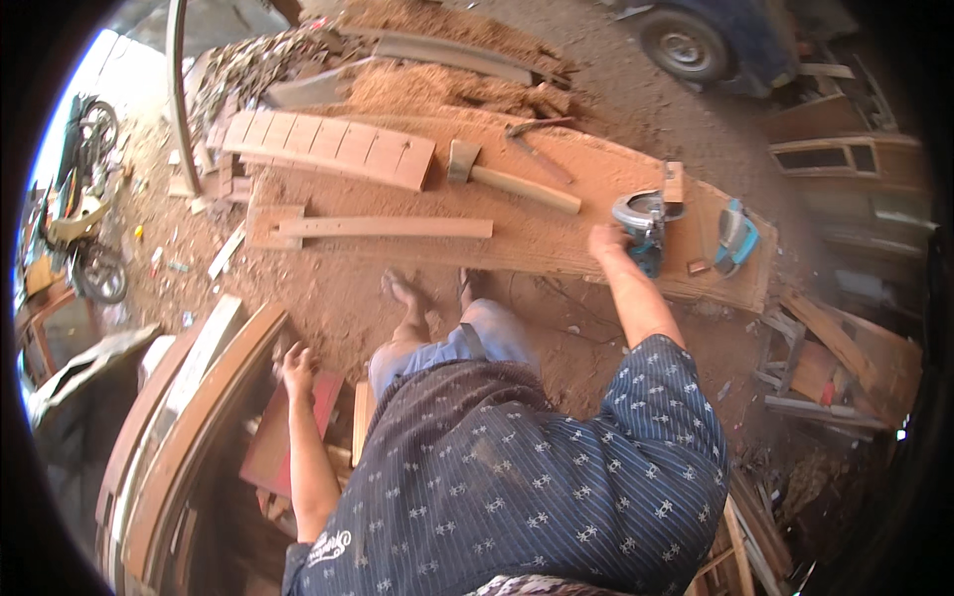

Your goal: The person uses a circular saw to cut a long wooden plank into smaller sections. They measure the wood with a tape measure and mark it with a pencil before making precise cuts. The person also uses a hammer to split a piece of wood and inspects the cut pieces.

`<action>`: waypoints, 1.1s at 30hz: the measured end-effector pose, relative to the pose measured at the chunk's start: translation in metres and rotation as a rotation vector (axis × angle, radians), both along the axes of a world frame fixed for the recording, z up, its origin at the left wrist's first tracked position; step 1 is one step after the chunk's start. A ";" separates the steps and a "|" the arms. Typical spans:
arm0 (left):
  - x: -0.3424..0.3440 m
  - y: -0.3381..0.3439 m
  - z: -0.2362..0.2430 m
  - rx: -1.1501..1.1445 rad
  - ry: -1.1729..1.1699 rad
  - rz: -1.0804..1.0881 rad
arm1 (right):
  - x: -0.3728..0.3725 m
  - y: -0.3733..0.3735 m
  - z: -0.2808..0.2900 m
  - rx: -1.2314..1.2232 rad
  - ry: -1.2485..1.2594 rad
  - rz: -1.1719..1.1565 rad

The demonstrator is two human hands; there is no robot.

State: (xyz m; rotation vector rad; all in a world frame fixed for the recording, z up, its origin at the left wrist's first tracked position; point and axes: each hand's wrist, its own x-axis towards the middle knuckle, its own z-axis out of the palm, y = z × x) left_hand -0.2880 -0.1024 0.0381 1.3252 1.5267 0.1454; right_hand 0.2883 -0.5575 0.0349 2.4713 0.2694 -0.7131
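Note:
At the right part of the sawdust-covered workbench, my right hand is closed on the handle of a teal and silver circular saw. A small wooden block is right beside the saw. My left hand hangs away from the bench with loosely parted fingers and nothing seen in them. Nearest to it are long curved boards and a reddish panel. On the bench lie a wooden mallet, a hammer, a narrow board and a wide piece marked with cross lines.
Another teal power tool sits at the bench's right end. Sawdust and offcuts are heaped beyond the bench. Scrap wood stands at the right, a motorcycle at the far left. A vehicle wheel shows at the top.

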 end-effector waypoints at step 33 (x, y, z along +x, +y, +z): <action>0.400 -0.260 0.092 -0.694 -0.319 -0.580 | -0.087 -0.073 0.234 1.395 0.625 -0.283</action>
